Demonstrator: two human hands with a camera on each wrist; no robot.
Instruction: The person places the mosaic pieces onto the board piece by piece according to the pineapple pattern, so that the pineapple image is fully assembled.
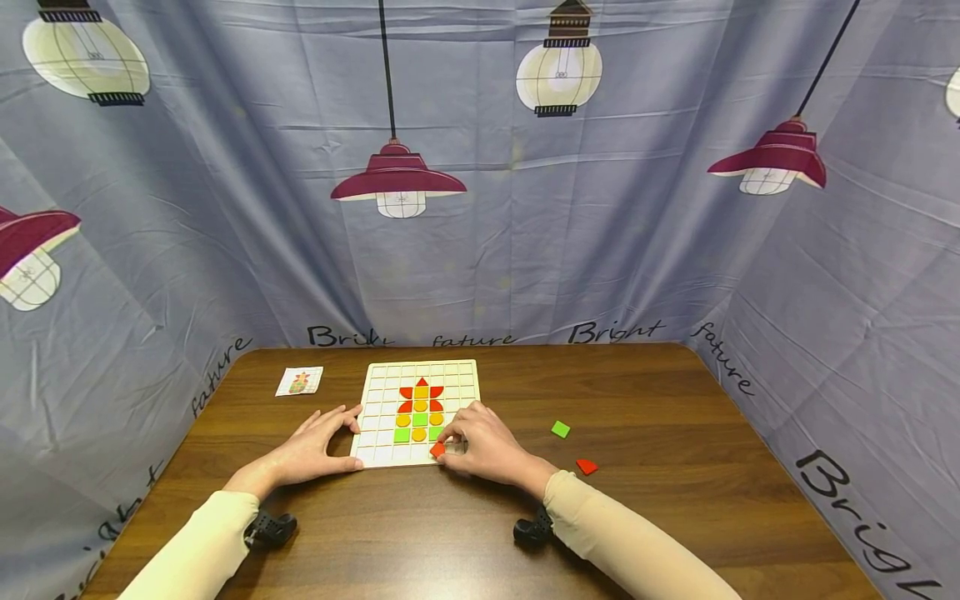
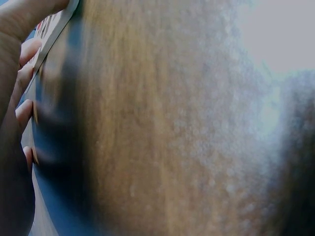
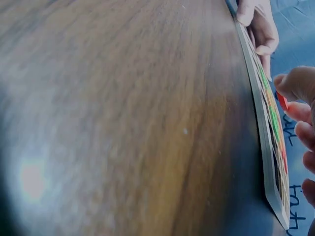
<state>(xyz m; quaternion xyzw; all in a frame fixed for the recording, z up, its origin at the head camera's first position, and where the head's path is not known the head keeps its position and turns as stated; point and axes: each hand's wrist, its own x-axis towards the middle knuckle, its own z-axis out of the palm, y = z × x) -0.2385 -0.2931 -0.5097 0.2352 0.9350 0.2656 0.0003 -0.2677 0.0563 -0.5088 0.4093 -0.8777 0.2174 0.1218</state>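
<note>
A pale gridded board (image 1: 378,429) lies on the table, with red, yellow and green tiles forming a figure on it. At its left edge is my left hand (image 1: 311,450), thumb and fingers spread, tips touching the border near the lower left corner. My right hand (image 1: 491,446) pinches a small red tile (image 1: 438,450) between thumb and fingertips, over the board's lower right part. In the right wrist view, that red tile (image 3: 282,101) is held up just above the board's surface. The hand partly hides the green tile (image 1: 436,434) at the figure's lower right.
Right of the board, a loose green square tile (image 1: 560,429) and a red quarter-round tile (image 1: 587,467) lie on the brown wooden table (image 1: 660,500). A small card (image 1: 299,382) printed with a similar figure lies at the back left. A patterned cloth (image 1: 600,250) hangs around the table.
</note>
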